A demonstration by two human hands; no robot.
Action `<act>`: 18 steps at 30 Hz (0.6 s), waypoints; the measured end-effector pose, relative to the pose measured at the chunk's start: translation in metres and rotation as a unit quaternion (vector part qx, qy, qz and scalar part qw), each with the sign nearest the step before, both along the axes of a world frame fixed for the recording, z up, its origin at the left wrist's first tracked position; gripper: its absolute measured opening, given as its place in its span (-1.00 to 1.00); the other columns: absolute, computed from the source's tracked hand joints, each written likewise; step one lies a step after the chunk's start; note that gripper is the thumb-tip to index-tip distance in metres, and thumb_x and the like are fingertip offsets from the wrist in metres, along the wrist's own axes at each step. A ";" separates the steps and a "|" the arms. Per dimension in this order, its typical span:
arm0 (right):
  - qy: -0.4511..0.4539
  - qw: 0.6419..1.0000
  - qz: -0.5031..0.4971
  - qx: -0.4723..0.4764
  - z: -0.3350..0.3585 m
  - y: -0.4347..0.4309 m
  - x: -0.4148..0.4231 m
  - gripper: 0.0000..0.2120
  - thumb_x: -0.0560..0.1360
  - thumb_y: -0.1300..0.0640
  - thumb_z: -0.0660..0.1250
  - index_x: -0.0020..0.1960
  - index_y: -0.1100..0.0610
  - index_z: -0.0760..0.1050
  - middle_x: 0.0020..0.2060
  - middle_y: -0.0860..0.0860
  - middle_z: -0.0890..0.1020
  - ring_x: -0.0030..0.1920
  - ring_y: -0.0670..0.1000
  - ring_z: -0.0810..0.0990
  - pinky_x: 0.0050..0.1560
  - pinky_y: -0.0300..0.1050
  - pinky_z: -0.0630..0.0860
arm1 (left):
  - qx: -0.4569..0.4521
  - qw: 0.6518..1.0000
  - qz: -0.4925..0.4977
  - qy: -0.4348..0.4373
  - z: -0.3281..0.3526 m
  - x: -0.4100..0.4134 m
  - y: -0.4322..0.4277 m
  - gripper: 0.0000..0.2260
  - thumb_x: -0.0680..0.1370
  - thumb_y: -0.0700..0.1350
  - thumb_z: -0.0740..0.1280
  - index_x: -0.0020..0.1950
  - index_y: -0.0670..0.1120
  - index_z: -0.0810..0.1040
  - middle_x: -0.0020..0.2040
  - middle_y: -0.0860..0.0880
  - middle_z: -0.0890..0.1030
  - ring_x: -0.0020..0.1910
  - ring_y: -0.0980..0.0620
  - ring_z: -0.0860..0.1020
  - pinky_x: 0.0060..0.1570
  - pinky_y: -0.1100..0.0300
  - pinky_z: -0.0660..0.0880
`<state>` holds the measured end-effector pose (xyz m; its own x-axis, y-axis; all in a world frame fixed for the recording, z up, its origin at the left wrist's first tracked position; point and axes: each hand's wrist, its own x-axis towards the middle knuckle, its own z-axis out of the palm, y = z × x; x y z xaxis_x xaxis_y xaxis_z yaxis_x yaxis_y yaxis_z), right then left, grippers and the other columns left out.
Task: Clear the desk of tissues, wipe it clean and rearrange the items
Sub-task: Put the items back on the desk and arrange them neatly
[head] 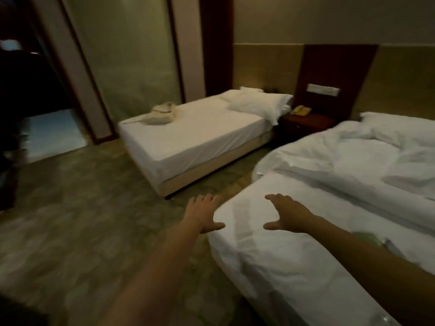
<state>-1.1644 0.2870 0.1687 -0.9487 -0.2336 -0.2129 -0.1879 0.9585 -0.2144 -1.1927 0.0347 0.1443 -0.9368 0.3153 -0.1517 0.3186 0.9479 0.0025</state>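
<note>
No desk and no tissues are in view in this dim hotel room. My left hand (204,214) is stretched forward, palm down, fingers spread, over the floor just left of the near bed's corner. My right hand (286,215) is stretched out the same way above the white sheet of the near bed (270,267), thumb pointing left. Both hands hold nothing.
A second bed (195,142) with pillows (259,104) and a bundle of towels (162,114) stands ahead. Between the beds is a dark nightstand (306,124) with a telephone (300,111). A rumpled duvet (353,158) covers the near bed. A doorway (47,135) opens at left over brown carpet (82,220).
</note>
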 end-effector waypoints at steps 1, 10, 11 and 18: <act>0.000 1.000 -0.026 0.005 -0.002 0.015 -0.010 -0.13 0.43 -0.24 0.37 0.54 0.08 0.02 0.48 0.07 0.23 0.41 0.12 0.28 0.36 0.03 0.31 | -0.001 1.000 -0.022 -0.003 -0.003 -0.021 0.016 -0.25 0.47 0.30 0.30 0.54 0.01 0.12 0.46 -0.07 0.29 0.39 -0.14 0.31 0.37 -0.07 0.25; -0.028 0.968 -0.248 -0.013 -0.032 0.132 -0.035 -0.14 0.42 -0.26 0.37 0.53 0.05 0.04 0.44 0.05 0.25 0.38 0.09 0.30 0.33 0.01 0.34 | -0.002 0.975 -0.222 -0.014 -0.034 -0.162 0.172 -0.25 0.46 0.30 0.33 0.52 0.01 0.14 0.42 -0.06 0.34 0.34 -0.12 0.37 0.30 -0.03 0.30; -0.035 0.960 -0.277 -0.016 -0.035 0.144 -0.028 -0.13 0.41 -0.25 0.38 0.53 0.05 0.06 0.44 0.05 0.26 0.38 0.09 0.30 0.32 0.01 0.35 | -0.003 0.969 -0.246 -0.017 -0.038 -0.167 0.193 -0.25 0.46 0.29 0.33 0.52 0.01 0.14 0.42 -0.06 0.33 0.34 -0.12 0.37 0.31 -0.03 0.30; -0.077 0.896 -0.436 -0.015 -0.060 0.223 0.021 -0.10 0.40 -0.25 0.39 0.54 0.06 0.02 0.50 0.04 0.17 0.45 0.07 0.22 0.36 -0.03 0.31 | 0.011 0.932 -0.360 -0.042 -0.079 -0.171 0.312 -0.26 0.48 0.29 0.31 0.53 0.03 0.10 0.46 -0.04 0.29 0.38 -0.10 0.33 0.35 -0.02 0.26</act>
